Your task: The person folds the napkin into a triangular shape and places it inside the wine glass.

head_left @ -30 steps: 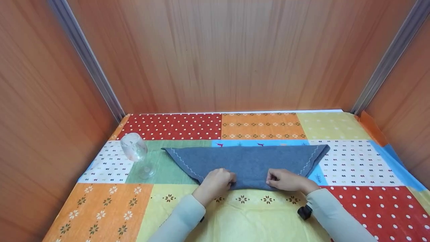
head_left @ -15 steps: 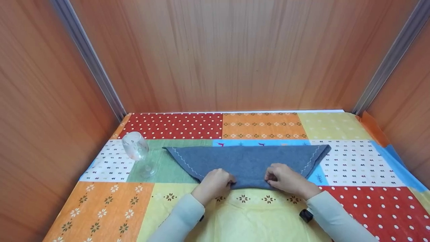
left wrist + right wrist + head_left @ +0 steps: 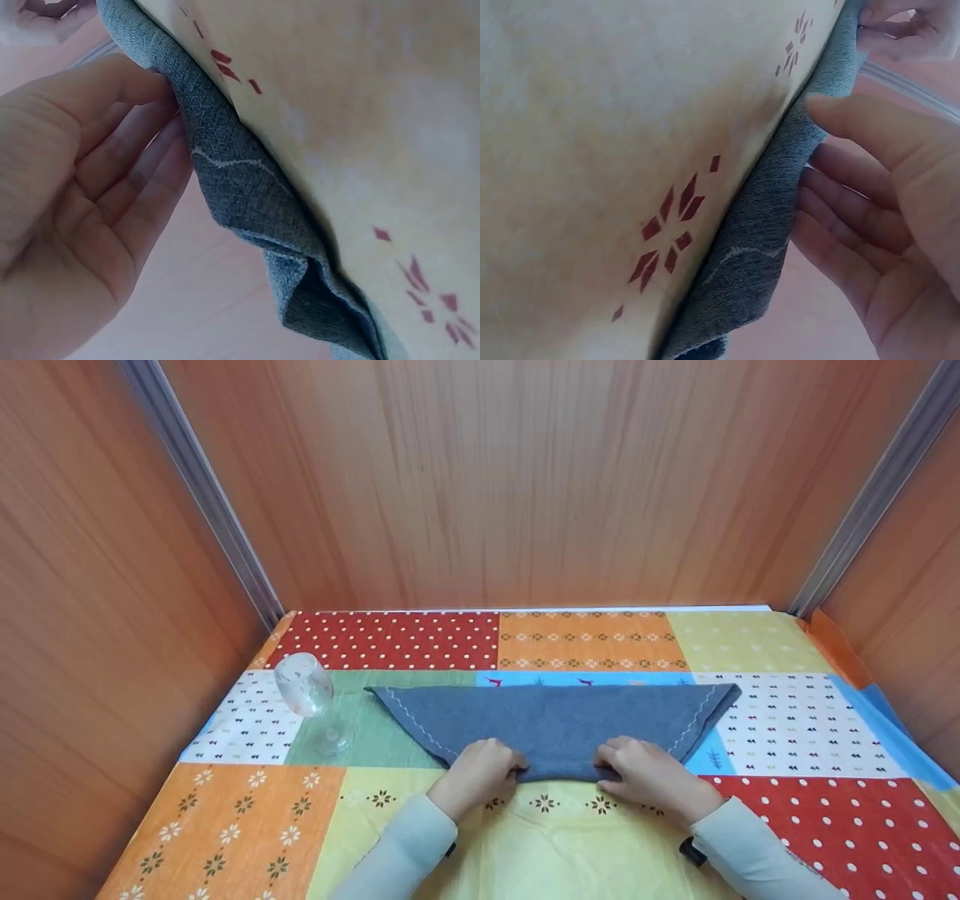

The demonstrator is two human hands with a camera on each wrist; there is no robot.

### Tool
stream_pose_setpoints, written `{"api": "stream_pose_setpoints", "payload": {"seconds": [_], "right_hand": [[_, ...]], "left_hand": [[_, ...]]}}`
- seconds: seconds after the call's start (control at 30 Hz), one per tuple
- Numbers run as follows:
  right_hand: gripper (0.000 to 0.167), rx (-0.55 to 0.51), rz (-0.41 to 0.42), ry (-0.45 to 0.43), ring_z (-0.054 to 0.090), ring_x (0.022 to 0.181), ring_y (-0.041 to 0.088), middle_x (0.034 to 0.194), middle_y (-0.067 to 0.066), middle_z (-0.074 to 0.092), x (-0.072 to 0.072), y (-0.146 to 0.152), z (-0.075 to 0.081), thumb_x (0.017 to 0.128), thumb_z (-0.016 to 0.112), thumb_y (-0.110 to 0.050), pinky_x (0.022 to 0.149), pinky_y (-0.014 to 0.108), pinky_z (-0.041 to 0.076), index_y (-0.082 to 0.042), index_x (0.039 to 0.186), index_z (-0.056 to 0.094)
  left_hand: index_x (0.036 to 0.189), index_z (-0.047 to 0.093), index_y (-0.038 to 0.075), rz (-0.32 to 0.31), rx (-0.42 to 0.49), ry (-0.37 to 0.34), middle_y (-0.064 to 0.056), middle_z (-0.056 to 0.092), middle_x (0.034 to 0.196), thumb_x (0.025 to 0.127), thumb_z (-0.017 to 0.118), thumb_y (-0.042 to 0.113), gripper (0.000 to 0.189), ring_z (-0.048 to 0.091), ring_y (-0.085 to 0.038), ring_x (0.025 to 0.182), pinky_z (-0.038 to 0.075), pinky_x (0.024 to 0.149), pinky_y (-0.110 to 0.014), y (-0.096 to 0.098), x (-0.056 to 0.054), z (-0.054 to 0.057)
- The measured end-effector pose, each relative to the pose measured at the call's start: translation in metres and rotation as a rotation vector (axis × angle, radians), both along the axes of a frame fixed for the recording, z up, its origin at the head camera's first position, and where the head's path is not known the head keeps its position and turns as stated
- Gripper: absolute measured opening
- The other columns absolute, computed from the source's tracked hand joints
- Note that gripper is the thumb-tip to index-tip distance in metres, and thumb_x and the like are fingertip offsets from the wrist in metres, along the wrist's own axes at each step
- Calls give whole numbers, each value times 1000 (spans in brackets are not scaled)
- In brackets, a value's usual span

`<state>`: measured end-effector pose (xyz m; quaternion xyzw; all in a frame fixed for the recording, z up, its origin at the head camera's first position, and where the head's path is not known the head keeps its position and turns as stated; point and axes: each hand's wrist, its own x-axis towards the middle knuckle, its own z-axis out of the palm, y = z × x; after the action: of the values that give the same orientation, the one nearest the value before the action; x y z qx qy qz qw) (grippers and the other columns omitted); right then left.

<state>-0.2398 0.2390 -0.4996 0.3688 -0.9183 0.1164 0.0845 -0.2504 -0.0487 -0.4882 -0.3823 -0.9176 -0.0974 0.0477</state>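
A grey cloth napkin (image 3: 559, 720) with pale wavy stitching lies across the middle of the table, its long straight edge at the back and its shorter, folded edge toward me. My left hand (image 3: 480, 774) pinches that near fold left of its middle, fingers curled over the cloth. Right of the middle, my right hand (image 3: 651, 777) grips the same fold, thumb at the front and fingers on top. In the left wrist view the rolled napkin edge (image 3: 225, 142) meets the fingertips, with loose layers at its end. The right wrist view shows the thumb (image 3: 840, 112) against the fold.
A clear stemmed wine glass (image 3: 306, 686) stands upright on the left, apart from the napkin. A patchwork-print tablecloth (image 3: 240, 832) covers the table. Wood-grain panels (image 3: 480, 487) rise at the back and both sides.
My right hand lifted a little off the near fold, then came back down and took hold of it with the fingers over the top. The left hand and napkin stay nearly in place.
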Motion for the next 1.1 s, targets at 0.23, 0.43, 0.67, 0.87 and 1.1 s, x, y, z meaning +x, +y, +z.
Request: {"api": "stream_pose_setpoints", "payload": {"seconds": [0.23,0.43,0.67,0.87,1.1], "right_hand": [[21,-10,-32,-55,51,80,11,88,-5,56,1,0,-3,87,79,-23,69,34,51,-14,93,61],[17,-22,-66,-116,50,82,11,88,-7,54,-3,0,-5,89,74,-22,71,34,50,-16,94,59],[9,-72,-58,-229,51,86,14,92,-6,54,-8,1,-5,95,67,-17,74,38,49,-14,98,58],[3,-120,-66,-297,50,84,15,93,-6,54,-14,4,-8,99,61,-16,74,38,46,-14,100,58],[4,-176,-65,-343,52,84,13,96,-6,57,-20,8,-13,102,56,-16,74,37,46,-15,103,60]], "left_hand": [[92,78,13,-13,-19,-14,3,71,81,87,78,11,5,56,-8,66,52,65,-27,-3,1,-1],[98,79,14,-11,-28,-14,4,74,93,85,81,14,13,67,-10,81,56,74,-29,-3,-3,-2],[104,80,14,5,36,-71,3,75,97,85,76,8,21,66,-8,81,55,73,-28,-6,-9,-2],[108,79,13,7,93,-165,1,75,100,90,68,8,21,69,-11,88,56,78,-29,-10,-16,-2],[117,76,11,76,184,-377,-2,73,108,95,64,13,24,66,-12,89,54,80,-29,-14,-27,-3]]}}
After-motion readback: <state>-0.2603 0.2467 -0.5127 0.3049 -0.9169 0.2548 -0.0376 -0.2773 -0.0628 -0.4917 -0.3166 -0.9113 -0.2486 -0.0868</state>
